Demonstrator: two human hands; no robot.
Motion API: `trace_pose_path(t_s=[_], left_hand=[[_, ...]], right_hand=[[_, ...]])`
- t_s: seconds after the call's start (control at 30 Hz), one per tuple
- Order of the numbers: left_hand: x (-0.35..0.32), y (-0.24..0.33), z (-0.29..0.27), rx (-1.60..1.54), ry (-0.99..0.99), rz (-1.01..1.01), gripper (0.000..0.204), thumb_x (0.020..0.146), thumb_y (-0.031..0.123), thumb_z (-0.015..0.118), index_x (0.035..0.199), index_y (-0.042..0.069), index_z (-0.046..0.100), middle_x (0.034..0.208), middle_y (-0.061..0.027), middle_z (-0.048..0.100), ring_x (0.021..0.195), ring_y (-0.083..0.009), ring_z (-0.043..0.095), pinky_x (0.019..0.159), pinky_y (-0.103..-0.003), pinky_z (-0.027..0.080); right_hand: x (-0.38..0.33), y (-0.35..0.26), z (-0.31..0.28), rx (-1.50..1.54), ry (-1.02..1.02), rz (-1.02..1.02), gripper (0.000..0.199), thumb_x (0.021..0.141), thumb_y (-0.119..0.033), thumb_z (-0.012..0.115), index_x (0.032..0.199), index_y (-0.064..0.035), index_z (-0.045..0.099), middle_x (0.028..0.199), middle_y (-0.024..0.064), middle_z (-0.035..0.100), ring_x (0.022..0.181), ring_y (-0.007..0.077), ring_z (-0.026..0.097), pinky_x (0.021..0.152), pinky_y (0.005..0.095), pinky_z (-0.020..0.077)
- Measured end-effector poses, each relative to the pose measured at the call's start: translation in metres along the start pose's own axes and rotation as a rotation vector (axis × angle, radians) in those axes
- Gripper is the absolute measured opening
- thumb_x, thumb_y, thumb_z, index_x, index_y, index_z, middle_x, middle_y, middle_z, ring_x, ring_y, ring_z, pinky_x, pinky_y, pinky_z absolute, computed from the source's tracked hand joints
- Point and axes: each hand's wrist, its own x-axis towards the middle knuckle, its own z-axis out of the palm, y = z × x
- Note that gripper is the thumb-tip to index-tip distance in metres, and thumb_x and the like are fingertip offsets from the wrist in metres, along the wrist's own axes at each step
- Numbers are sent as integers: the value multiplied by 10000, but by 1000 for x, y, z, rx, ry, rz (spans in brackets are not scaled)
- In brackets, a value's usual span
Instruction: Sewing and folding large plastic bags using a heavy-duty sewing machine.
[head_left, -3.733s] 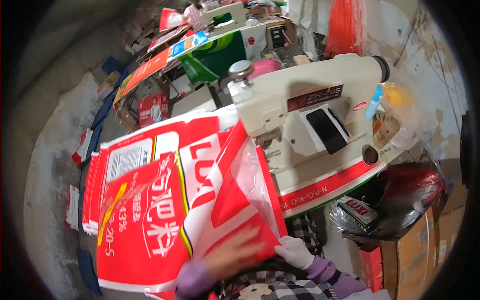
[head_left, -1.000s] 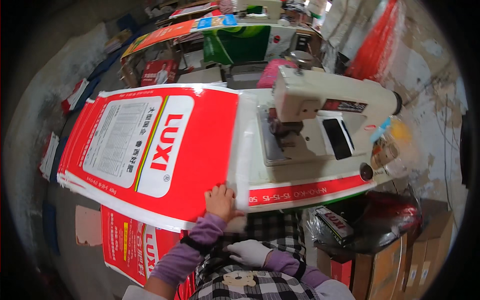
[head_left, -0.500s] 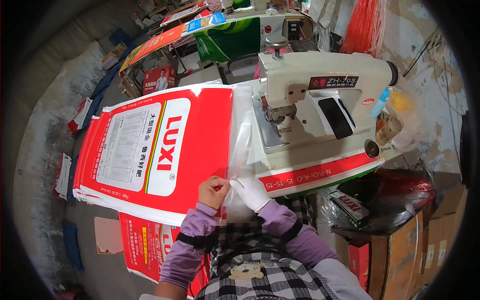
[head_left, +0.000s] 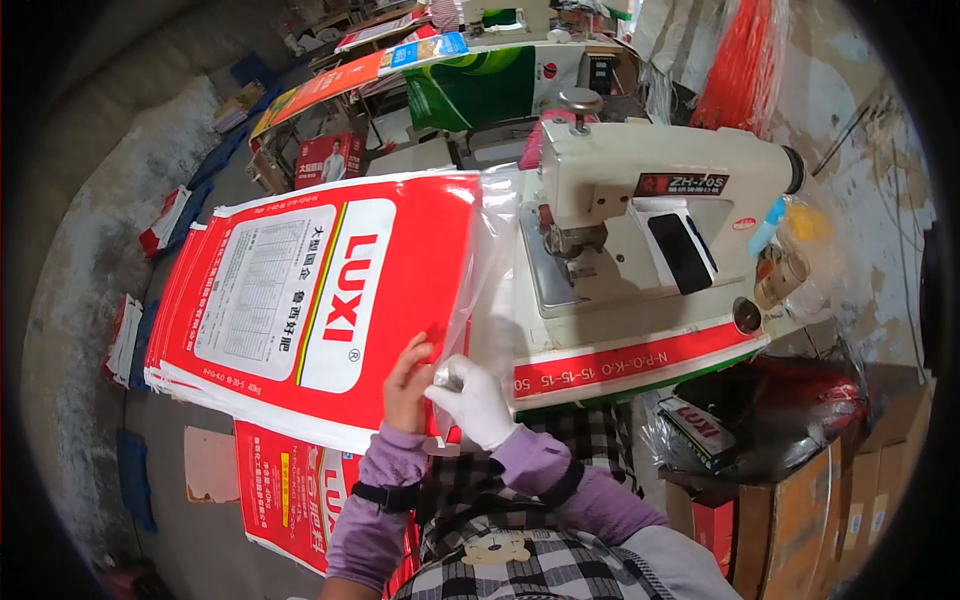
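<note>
Red woven sack (head_left: 330, 300): lay flat on top of a stack of like sacks, left of the sewing machine, its near right corner at the hands.
Clear liner (head_left: 490, 270): a thin plastic film stood out past the sack's right edge, between the red print and the machine bed.
Left hand (head_left: 408, 385): bare, fingers curled, tips pinching the sack's right edge at the near corner.
Right hand (head_left: 476, 400): in a white glove, fingers drawn together, pinching the liner just beside the left hand; the two hands touched.
Sewing machine (head_left: 640, 250): cream body with a red front strip, right of the sack; the needle area sat far of the hands, well apart from the pinched corner.
Stack below (head_left: 200, 380): layered sack edges showed at the near left.
Loose sack (head_left: 300, 490): hung lower, near left of the left sleeve.
Technique, as judged: liner and woven edge should be squared flush at the corner, with no film wrinkle, and held flat with both pinches close together so the layers do not slip apart.
</note>
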Motion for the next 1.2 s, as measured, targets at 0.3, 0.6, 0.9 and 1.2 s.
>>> trace_pose_path(t_s=[0.3, 0.6, 0.9, 1.2], left_hand=[[8, -36, -78, 791, -182, -34, 561, 781, 174, 748, 1261, 49, 487, 1070, -120, 562, 859, -211, 594, 802, -319, 490], [-13, 44, -26, 1420, -184, 102, 406, 893, 286, 596, 643, -33, 572, 506, -170, 531, 463, -296, 574, 489, -401, 447], [-24, 63, 2, 1306, -228, 2, 241, 809, 219, 703, 749, 2, 617, 596, -117, 614, 503, -195, 597, 485, -328, 453], [-102, 120, 6, 1508, -190, 128, 102, 759, 105, 657, 803, 79, 569, 671, -162, 600, 634, -377, 612, 554, -459, 480]], right_hand=[[-23, 14, 7, 81, -12, 3, 92, 792, -22, 683, 855, -16, 616, 835, 35, 622, 806, 104, 595, 721, 257, 468], [-34, 32, -5, -125, -327, -15, 211, 835, -122, 633, 1034, -57, 663, 897, 111, 626, 868, 270, 627, 784, 358, 491], [-35, 21, -1, -304, -504, -359, 205, 839, -143, 590, 995, -39, 672, 966, 156, 622, 909, 320, 600, 825, 386, 473], [-2, 35, 40, -954, -1125, -133, 228, 836, -243, 596, 872, -44, 701, 822, 179, 650, 750, 295, 630, 739, 381, 522]])
